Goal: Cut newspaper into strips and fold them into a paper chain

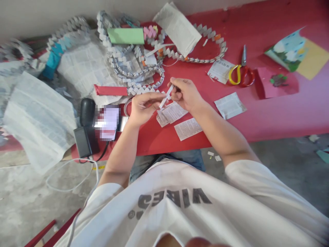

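Observation:
Between my two hands, over the red table, is a narrow folded paper strip (166, 97). My left hand (144, 106) pinches its lower end. Thumb and fingers of my right hand (185, 92) close on its upper end. Cut pieces of newspaper (175, 112) lie beneath the hands, and another newspaper piece (189, 129) rests nearer the table's front edge. A long folded-paper chain (140, 90), mostly grey and white, winds behind my left hand.
Scissors (242, 70) with yellow and red handles lie right of my hands, beside a pink paper (267, 82). At left are newspaper sheets (38, 116), a lit phone (109, 123), a black adapter (83, 142) and a white cable (96, 171) hanging off the edge.

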`<state>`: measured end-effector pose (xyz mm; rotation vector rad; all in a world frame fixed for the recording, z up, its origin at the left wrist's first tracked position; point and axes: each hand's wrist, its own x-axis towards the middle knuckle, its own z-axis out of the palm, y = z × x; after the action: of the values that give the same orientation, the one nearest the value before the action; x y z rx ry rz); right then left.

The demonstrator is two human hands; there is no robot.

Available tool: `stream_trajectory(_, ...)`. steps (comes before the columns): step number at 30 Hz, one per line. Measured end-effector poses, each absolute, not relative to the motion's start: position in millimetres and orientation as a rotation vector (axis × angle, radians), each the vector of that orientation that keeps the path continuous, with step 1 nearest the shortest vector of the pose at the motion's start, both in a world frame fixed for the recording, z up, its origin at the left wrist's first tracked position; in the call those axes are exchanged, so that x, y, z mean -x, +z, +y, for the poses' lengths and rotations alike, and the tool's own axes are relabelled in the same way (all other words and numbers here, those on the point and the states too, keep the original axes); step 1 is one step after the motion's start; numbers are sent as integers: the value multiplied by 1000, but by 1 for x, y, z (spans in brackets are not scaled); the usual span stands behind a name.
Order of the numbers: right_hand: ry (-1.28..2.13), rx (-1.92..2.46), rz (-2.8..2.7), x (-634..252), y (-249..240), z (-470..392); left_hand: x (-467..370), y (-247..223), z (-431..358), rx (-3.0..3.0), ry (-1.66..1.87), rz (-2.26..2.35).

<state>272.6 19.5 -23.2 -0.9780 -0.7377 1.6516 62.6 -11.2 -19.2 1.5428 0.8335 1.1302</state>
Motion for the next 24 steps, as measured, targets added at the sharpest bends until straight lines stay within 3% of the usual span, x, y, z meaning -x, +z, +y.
stream_trajectory(7,1858,956,-538,-268,-27,16,-68,-26,-12,-1671,1264,640)
stream_trajectory(14,1968,695,-403,-268,-16,11,-79,-25,-19,-1396,1318,530)
stream_trajectory(18,1910,478,-502,-271,-11,3,-82,-24,-16,-1095,1384,542)
stream_trajectory(24,1729,500,-787,-270,-19,-2,-85,-26,-10,-810,1425,545)
